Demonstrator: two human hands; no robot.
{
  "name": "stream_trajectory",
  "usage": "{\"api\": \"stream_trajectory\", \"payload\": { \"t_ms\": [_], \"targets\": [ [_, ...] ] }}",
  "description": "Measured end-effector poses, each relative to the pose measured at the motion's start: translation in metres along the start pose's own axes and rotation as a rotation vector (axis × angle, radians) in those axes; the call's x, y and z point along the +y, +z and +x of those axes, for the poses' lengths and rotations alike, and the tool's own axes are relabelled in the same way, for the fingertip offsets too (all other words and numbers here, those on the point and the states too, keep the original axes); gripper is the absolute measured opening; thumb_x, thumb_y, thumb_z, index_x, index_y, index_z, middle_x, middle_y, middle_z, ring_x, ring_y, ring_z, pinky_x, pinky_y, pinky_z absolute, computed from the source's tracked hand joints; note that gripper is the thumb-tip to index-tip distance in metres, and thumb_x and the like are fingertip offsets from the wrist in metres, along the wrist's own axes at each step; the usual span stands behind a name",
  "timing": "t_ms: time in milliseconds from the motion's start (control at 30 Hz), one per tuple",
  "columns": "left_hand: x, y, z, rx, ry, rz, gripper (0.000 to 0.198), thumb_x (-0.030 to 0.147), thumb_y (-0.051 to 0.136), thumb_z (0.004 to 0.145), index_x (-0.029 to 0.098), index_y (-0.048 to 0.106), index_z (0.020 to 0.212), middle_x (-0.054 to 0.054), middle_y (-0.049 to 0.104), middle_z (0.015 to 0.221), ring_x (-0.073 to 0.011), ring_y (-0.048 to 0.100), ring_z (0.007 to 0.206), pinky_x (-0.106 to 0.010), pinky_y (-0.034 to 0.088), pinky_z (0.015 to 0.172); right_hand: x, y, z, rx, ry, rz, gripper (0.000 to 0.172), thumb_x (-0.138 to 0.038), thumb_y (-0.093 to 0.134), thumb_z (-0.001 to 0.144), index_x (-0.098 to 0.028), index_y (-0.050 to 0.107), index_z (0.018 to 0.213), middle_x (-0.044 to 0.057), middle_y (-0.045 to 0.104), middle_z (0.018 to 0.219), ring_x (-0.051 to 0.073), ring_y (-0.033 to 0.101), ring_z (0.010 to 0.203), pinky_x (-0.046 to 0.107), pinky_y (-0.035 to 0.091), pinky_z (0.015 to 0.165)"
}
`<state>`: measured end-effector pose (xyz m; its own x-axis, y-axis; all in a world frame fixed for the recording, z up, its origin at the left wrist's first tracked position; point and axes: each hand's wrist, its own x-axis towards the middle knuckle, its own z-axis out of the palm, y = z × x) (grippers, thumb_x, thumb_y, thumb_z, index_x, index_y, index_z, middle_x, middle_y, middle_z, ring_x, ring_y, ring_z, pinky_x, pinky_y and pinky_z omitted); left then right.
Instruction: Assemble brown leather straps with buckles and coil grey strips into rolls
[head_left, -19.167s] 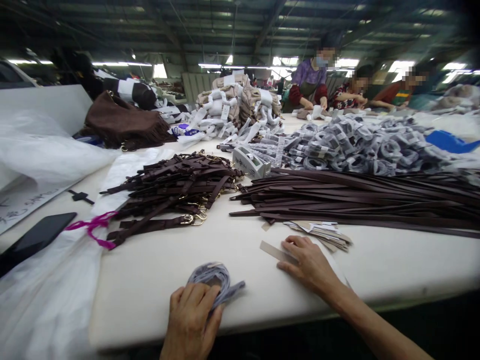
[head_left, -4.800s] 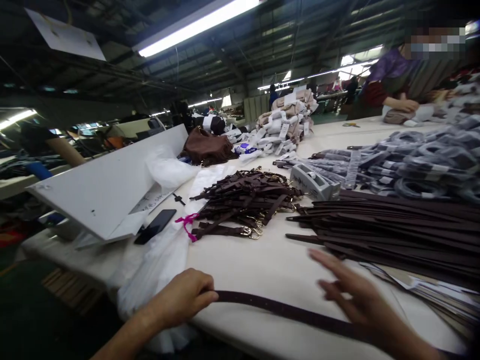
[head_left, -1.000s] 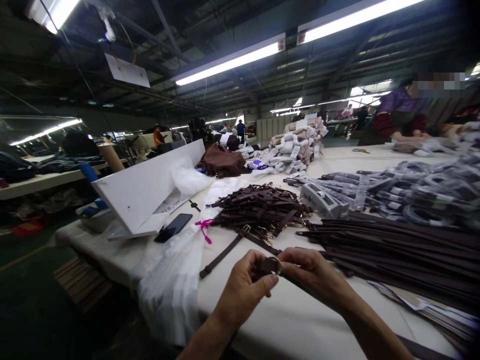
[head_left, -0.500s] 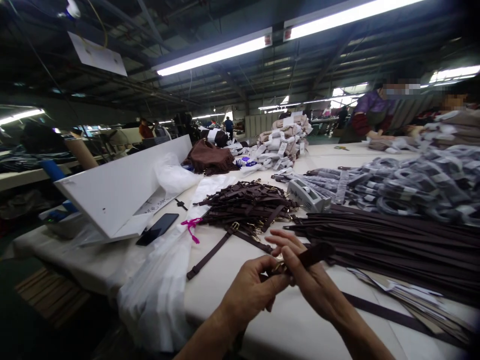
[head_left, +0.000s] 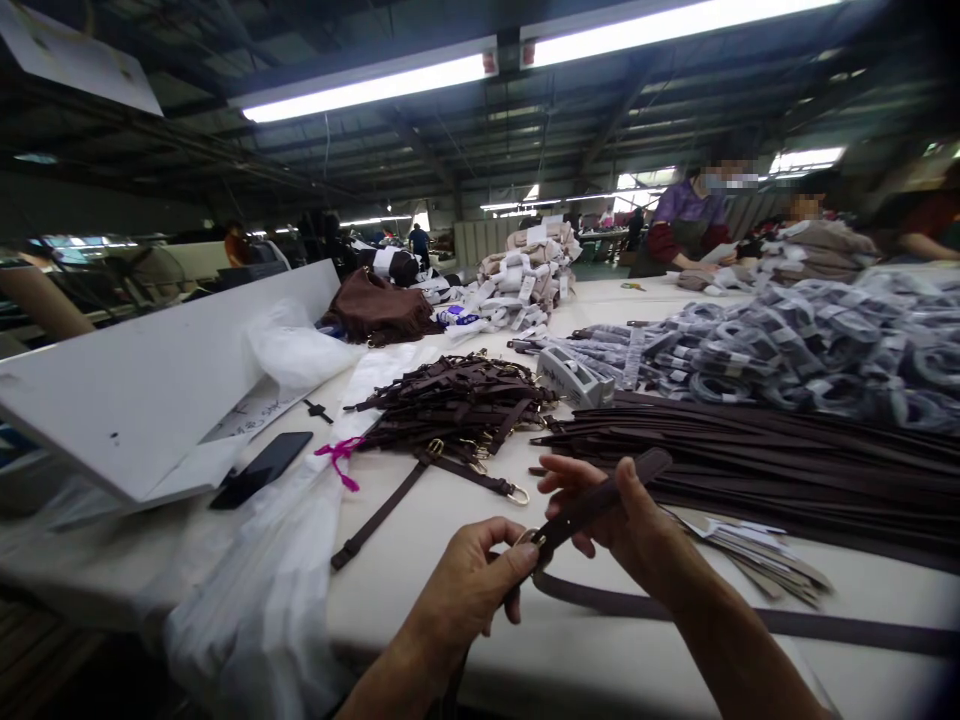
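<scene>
My left hand [head_left: 469,585] is closed on a dark brown strap [head_left: 600,495] near a gold metal ring [head_left: 527,537]. My right hand [head_left: 622,520] grips the same strap further along, with the free end sticking up past its fingers. The strap's long tail [head_left: 787,622] trails to the right across the white table [head_left: 450,520]. Just beyond my hands lies a short strap with a gold ring [head_left: 480,480].
A heap of short buckled straps [head_left: 457,400], a stack of long brown straps [head_left: 787,465], grey wrapped coils [head_left: 787,350], a tape dispenser [head_left: 574,375], paper slips [head_left: 750,555], a phone [head_left: 262,468], a white board [head_left: 150,375] and plastic bags [head_left: 262,590]. Other people [head_left: 686,225] work at the far end.
My right hand has drawn more of the strap's end through the ring, so it sticks out further to the upper right. The view has swung slightly to the right.
</scene>
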<state>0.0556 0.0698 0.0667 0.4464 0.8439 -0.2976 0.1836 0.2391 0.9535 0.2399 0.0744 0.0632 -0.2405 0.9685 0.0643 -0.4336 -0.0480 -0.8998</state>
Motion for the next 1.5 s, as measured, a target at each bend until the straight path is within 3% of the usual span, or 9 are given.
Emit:
{"api": "stream_trajectory", "payload": {
  "t_ms": [100, 233, 667, 833, 1033, 1167, 1300, 1400, 1500],
  "targets": [
    [0.0, 0.002, 0.002, 0.023, -0.022, 0.032, 0.033, 0.047, 0.057, 0.075, 0.015, 0.052, 0.078, 0.006, 0.044, 0.047, -0.0042, 0.035, 0.036, -0.011, 0.02, 0.028, 0.014, -0.002, -0.008, 0.154, 0.003, -0.038, 0.043, -0.052, 0.057, 0.079, -0.016, 0.065, 0.101, 0.005, 0.06, 0.072, 0.011, 0.052, 0.059, 0.017, 0.036, 0.043],
    [0.0, 0.005, 0.004, 0.011, -0.046, 0.029, 0.032, 0.046, 0.057, 0.074, 0.015, 0.052, 0.079, 0.006, 0.042, 0.047, -0.0042, 0.035, 0.036, -0.01, 0.021, 0.027, 0.022, -0.004, -0.013, 0.28, 0.016, 0.001, 0.034, -0.045, 0.057, 0.082, -0.013, 0.066, 0.087, 0.003, 0.059, 0.057, 0.01, 0.052, 0.05, 0.016, 0.041, 0.042],
    [-0.003, 0.003, 0.008, -0.022, -0.066, 0.072, 0.031, 0.045, 0.056, 0.074, 0.015, 0.053, 0.08, 0.006, 0.043, 0.049, -0.004, 0.036, 0.035, -0.01, 0.021, 0.027, 0.025, -0.006, -0.011, 0.343, 0.027, 0.1, 0.033, -0.046, 0.058, 0.081, -0.013, 0.063, 0.082, 0.003, 0.062, 0.055, 0.012, 0.058, 0.047, 0.019, 0.048, 0.043],
    [0.0, 0.002, 0.011, -0.015, -0.083, 0.118, 0.029, 0.044, 0.058, 0.072, 0.016, 0.053, 0.076, 0.006, 0.043, 0.052, -0.0037, 0.037, 0.036, -0.011, 0.022, 0.028, 0.027, -0.005, -0.014, 0.333, -0.008, -0.049, 0.034, -0.047, 0.056, 0.082, -0.014, 0.062, 0.084, 0.003, 0.063, 0.058, 0.013, 0.058, 0.049, 0.022, 0.05, 0.047],
    [0.005, 0.001, 0.013, -0.017, -0.081, 0.234, 0.025, 0.039, 0.056, 0.072, 0.014, 0.055, 0.076, 0.005, 0.044, 0.053, -0.0048, 0.039, 0.039, -0.013, 0.03, 0.033, 0.023, 0.001, -0.02, 0.337, -0.081, -0.441, 0.037, -0.05, 0.047, 0.087, -0.015, 0.062, 0.091, 0.003, 0.063, 0.063, 0.015, 0.059, 0.055, 0.026, 0.049, 0.052],
    [0.003, -0.002, 0.019, -0.103, 0.005, 0.418, 0.022, 0.034, 0.051, 0.074, 0.013, 0.057, 0.074, 0.002, 0.048, 0.058, -0.0067, 0.042, 0.042, -0.016, 0.035, 0.036, 0.019, 0.011, -0.022, 0.253, -0.187, -0.793, 0.034, -0.044, 0.041, 0.091, -0.017, 0.062, 0.083, 0.002, 0.059, 0.06, 0.015, 0.056, 0.054, 0.026, 0.044, 0.052],
    [0.004, -0.001, 0.025, -0.181, 0.122, 0.563, 0.012, 0.021, 0.056, 0.067, 0.014, 0.058, 0.058, 0.003, 0.049, 0.051, -0.0074, 0.043, 0.046, -0.017, 0.033, 0.045, 0.022, 0.022, -0.026, -0.025, -0.318, -1.122, 0.028, -0.031, 0.039, 0.092, -0.018, 0.058, 0.077, 0.003, 0.057, 0.066, 0.014, 0.052, 0.058, 0.027, 0.039, 0.055],
    [0.006, 0.0, 0.032, -0.204, 0.204, 0.681, 0.019, 0.015, 0.059, 0.063, 0.015, 0.055, 0.044, 0.004, 0.041, 0.04, -0.0087, 0.041, 0.046, -0.019, 0.03, 0.048, 0.025, 0.021, -0.029, -0.113, -0.312, -1.094, 0.025, -0.028, 0.038, 0.092, -0.018, 0.056, 0.079, 0.003, 0.055, 0.068, 0.014, 0.05, 0.057, 0.027, 0.038, 0.054],
    [0.009, -0.004, 0.044, -0.186, 0.281, 0.757, 0.015, 0.017, 0.063, 0.062, 0.017, 0.06, 0.048, 0.002, 0.049, 0.045, -0.0116, 0.046, 0.05, -0.021, 0.034, 0.052, 0.025, 0.009, -0.028, -0.153, -0.199, -0.856, 0.016, -0.03, 0.047, 0.089, -0.019, 0.058, 0.092, 0.004, 0.058, 0.08, 0.014, 0.054, 0.066, 0.026, 0.044, 0.06]
  ]
}}
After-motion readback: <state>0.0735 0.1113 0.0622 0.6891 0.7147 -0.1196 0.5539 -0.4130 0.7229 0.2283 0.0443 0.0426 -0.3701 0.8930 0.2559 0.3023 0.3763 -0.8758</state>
